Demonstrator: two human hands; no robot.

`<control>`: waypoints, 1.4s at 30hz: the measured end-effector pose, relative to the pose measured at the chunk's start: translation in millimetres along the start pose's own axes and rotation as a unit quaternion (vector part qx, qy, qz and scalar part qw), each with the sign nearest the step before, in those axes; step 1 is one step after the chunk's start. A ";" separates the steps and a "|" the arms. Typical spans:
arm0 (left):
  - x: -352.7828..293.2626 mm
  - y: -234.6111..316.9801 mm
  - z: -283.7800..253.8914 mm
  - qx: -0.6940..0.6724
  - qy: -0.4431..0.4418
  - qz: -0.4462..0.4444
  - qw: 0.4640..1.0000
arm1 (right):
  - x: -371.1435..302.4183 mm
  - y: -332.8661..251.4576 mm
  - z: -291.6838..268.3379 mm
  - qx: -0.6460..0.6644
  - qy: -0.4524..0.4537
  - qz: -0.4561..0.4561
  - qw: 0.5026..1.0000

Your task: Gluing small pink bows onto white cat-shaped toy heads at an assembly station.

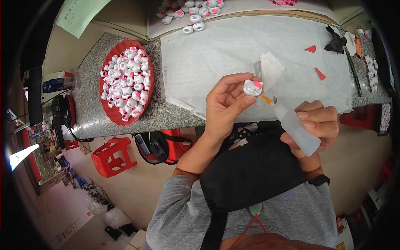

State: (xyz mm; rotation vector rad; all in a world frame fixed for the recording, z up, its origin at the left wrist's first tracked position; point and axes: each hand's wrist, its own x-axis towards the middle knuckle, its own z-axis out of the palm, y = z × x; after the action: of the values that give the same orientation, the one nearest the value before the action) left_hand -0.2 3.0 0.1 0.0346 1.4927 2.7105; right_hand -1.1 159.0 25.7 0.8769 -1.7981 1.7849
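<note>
Between the thumb and fingers of my left hand (225, 102) is a small white animal-head figurine (252, 87) with a pink bow. My right hand (321, 123) is wrapped round a translucent squeeze bottle (296, 131), tilted with its orange nozzle (267, 99) up and to the left. The nozzle's tip is at the figurine's lower right edge; whether it touches cannot be made out. Just beyond the figurine, a folded piece of white paper (273, 71) lies on the white sheet (208, 54) that covers the worktop.
At the left, a red scalloped tray (151, 79) is heaped with similar white and pink pieces. More white pieces (196, 18) are piled at the back. Two red triangular scraps (320, 73) and a black bundle (336, 41) lie at the right. Below the counter stands a red stool (112, 156).
</note>
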 end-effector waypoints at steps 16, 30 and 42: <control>-0.2 -2.4 -2.5 0.113 -0.030 0.062 0.991 | -2.5 2.3 1.7 0.035 0.018 0.007 0.999; 2.0 -0.9 -5.9 0.145 -0.023 0.078 0.986 | -2.3 3.1 1.6 0.017 0.009 0.008 1.000; 11.1 23.1 -36.7 0.033 0.086 0.135 0.987 | 35.4 50.1 -26.4 -0.012 0.063 0.187 0.980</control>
State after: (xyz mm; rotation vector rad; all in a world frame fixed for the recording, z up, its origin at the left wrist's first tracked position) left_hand -13.5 -39.7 0.0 0.0077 1.7422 2.9389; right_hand -64.4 178.8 17.2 0.4224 -1.9938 1.9857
